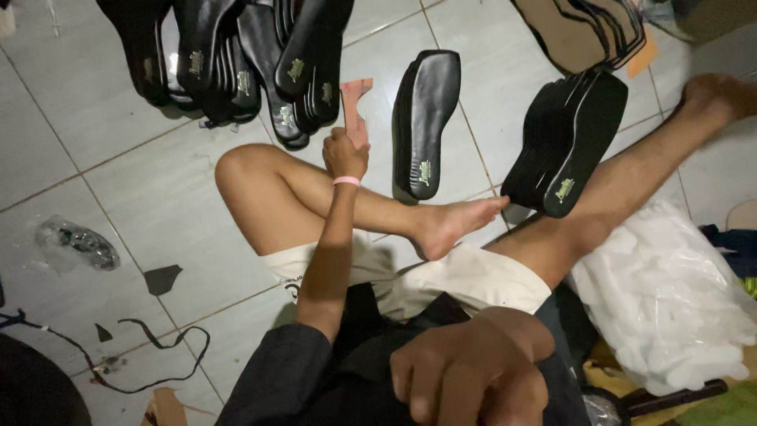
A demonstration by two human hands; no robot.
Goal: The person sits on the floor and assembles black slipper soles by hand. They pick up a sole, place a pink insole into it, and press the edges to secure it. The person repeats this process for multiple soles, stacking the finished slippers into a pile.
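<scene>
Left hand (344, 155) is stretched out, fingers clenched around a pinkish card (356, 110) on the floor tiles, between the insole heap (236, 63) and a lone insole (426, 118). Right hand (465, 379) is a loose fist near the lap, apparently empty. I'd grip the card firmly and keep it flat.

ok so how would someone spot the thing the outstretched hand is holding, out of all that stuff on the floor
Start at the big fan of black insoles on the tiled floor at the top of the view. Just right of it, above the bent knee, the left hand with a pink wristband grips a flat reddish-pink cut-out piece. It is the only pink thing there, thin and notched, while its neighbours are black, foot-shaped insoles.
</scene>
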